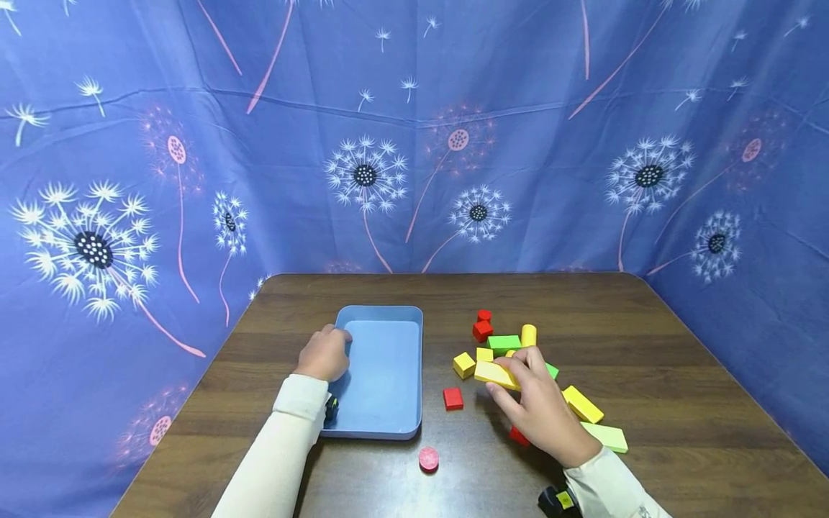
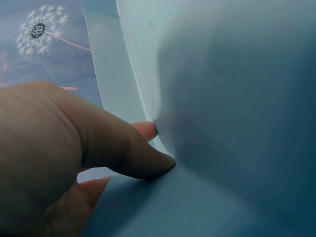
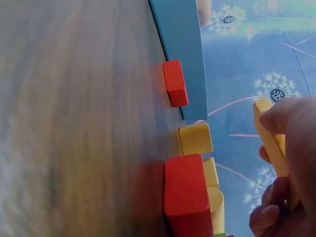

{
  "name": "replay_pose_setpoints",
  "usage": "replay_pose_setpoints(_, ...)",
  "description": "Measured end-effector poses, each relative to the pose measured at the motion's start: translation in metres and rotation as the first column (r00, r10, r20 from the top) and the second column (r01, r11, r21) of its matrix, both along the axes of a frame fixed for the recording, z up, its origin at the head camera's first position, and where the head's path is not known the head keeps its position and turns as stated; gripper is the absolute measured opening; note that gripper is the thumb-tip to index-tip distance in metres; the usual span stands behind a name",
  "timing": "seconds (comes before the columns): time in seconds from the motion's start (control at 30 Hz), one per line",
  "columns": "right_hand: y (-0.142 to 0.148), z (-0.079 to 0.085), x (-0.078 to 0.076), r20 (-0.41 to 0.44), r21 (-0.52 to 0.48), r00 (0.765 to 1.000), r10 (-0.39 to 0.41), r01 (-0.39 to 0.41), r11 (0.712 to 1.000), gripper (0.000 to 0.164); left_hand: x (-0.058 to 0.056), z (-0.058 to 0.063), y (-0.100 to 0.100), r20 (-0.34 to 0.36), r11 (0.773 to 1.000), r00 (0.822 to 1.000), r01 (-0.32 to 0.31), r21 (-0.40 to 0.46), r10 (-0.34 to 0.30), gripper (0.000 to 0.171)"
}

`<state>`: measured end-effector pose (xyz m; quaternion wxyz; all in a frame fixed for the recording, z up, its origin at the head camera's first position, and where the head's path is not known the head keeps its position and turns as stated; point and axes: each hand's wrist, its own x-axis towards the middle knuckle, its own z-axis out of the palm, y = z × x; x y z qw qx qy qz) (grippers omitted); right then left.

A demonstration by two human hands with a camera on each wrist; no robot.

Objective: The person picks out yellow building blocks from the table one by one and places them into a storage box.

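A shallow blue tray (image 1: 388,374) lies on the wooden table. My left hand (image 1: 326,354) grips its left wall, with the thumb (image 2: 148,160) inside and other fingers outside. To the right of the tray, my right hand (image 1: 540,406) pinches a flat yellow block (image 1: 495,374), lifted over the loose blocks. In the right wrist view that yellow block (image 3: 270,140) is held between thumb and fingers. Below and around this hand are yellow cubes (image 1: 463,365), a green block (image 1: 504,344), a yellow cylinder (image 1: 528,335) and a red block (image 1: 518,435) partly hidden by the hand.
A red square block (image 1: 453,398) sits right of the tray, and a red disc (image 1: 429,459) lies near the front. Two small red blocks (image 1: 482,330) are at the back. A yellow block (image 1: 583,404) and a pale green block (image 1: 605,437) lie right. Patterned blue cloth (image 1: 414,144) surrounds the table.
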<state>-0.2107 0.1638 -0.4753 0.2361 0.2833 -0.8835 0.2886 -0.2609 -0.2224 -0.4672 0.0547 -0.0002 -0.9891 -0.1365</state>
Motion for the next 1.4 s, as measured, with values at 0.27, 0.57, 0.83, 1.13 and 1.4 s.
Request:
replay_pose_setpoints(0.27,-0.001,0.006,0.0,-0.011,0.011,0.999,0.031,-0.031,0.999,0.042,-0.003,-0.001,0.0,-0.004,1.0,1.0,-0.003,-0.002,0.003,0.039)
replay_pose_setpoints(0.57,-0.01,0.017,0.006,0.009,0.055,0.996,0.087,-0.088,0.995,0.039,-0.004,-0.004,-0.001,0.002,1.0,1.0,-0.006,0.001,0.006,0.039)
replay_pose_setpoints(0.83,-0.022,0.025,0.003,-0.059,0.063,0.992,0.11,-0.106,0.992,0.03,-0.003,-0.001,-0.003,-0.01,1.0,1.0,-0.015,-0.003,0.015,0.038)
replay_pose_setpoints(1.13,-0.039,0.031,0.002,-0.079,0.129,0.988,0.136,-0.125,0.984,0.028,-0.002,-0.006,0.0,-0.01,1.0,1.0,-0.024,0.004,0.024,0.038)
replay_pose_setpoints(1.4,-0.057,0.037,-0.002,-0.066,0.142,0.984,0.166,-0.156,0.978,0.027,-0.002,-0.008,-0.001,-0.015,1.0,0.999,-0.029,0.005,0.029,0.038)
